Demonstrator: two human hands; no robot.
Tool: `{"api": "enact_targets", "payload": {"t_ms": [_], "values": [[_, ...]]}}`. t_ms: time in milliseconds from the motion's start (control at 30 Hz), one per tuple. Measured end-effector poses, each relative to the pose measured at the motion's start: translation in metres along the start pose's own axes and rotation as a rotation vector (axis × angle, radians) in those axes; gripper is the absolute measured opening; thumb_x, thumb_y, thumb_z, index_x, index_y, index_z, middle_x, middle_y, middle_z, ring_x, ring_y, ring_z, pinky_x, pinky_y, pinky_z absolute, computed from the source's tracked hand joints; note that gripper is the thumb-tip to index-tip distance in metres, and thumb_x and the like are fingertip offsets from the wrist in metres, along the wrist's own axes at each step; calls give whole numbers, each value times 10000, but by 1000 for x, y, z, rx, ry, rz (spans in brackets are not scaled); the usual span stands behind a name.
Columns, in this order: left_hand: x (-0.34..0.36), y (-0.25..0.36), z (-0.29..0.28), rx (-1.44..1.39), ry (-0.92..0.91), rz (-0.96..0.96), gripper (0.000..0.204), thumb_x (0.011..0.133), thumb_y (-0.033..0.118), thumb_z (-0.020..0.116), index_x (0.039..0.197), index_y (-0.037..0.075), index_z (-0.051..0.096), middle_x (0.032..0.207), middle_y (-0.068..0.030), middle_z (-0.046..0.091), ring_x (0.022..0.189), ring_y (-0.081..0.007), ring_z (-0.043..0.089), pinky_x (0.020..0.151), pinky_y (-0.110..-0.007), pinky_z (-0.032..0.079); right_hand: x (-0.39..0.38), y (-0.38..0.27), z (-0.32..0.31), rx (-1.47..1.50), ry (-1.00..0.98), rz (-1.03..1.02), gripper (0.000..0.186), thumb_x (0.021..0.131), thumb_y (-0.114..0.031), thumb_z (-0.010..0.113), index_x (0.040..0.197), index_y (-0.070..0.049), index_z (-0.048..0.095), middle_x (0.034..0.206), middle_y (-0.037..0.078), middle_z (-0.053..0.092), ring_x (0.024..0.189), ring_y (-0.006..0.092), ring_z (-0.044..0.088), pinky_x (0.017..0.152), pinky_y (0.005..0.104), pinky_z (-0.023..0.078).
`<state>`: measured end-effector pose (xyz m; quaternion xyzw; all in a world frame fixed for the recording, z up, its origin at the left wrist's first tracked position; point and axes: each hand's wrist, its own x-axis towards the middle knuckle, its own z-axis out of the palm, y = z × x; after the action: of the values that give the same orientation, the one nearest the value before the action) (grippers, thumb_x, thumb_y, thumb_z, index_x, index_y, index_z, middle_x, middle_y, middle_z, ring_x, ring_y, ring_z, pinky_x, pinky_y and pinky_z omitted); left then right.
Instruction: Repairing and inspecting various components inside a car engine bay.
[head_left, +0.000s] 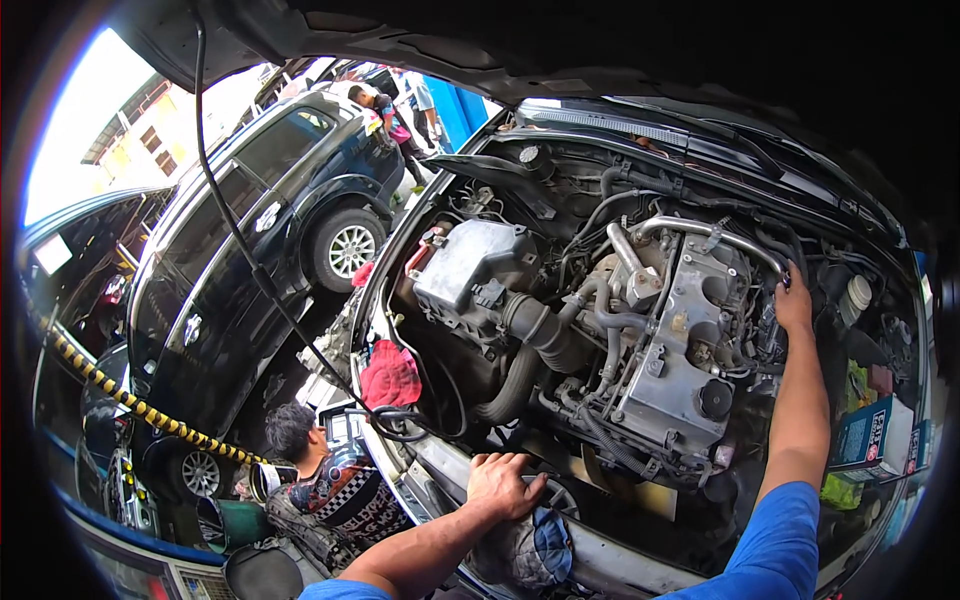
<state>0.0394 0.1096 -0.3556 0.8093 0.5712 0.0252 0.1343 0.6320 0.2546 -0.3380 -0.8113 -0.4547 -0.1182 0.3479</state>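
I face a grimy grey engine (pixel 680 335); a curved silver pipe (pixel 747 244) arches across its far end toward my right hand (pixel 795 300).

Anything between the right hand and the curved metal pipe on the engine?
Nothing visible: the right hand is at the right end of the curved metal pipe. Actual contact is unclear.

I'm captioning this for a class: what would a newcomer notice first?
The grey engine cover dominates right of centre, with the right hand by a shiny curved pipe. Left of the cover, a bright red cloth stands out. A dark vehicle stands farther left.
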Motion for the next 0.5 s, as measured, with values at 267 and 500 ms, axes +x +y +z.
{"api": "enact_targets", "payload": {"t_ms": [267, 500], "values": [[-1, 3, -5, -2, -35, -24, 514, 888, 557, 572, 1139, 122, 683, 1104, -97, 697, 1103, -260, 620, 1032, -427, 367, -2, 9, 6, -108, 14, 10, 456, 924, -274, 653, 1326, -99, 528, 1148, 235, 667, 1109, 434, 617, 924, 497, 489], [-6, -2, -5, -16, -38, -31, 496, 892, 538, 567, 1118, 111, 679, 1073, -97, 689, 1093, -264, 621, 1027, -436, 373, -2, -16, 14, -152, -66, 102, 438, 925, -262, 649, 1299, -61, 540, 1160, 250, 660, 1124, 422, 615, 919, 497, 490]]}}
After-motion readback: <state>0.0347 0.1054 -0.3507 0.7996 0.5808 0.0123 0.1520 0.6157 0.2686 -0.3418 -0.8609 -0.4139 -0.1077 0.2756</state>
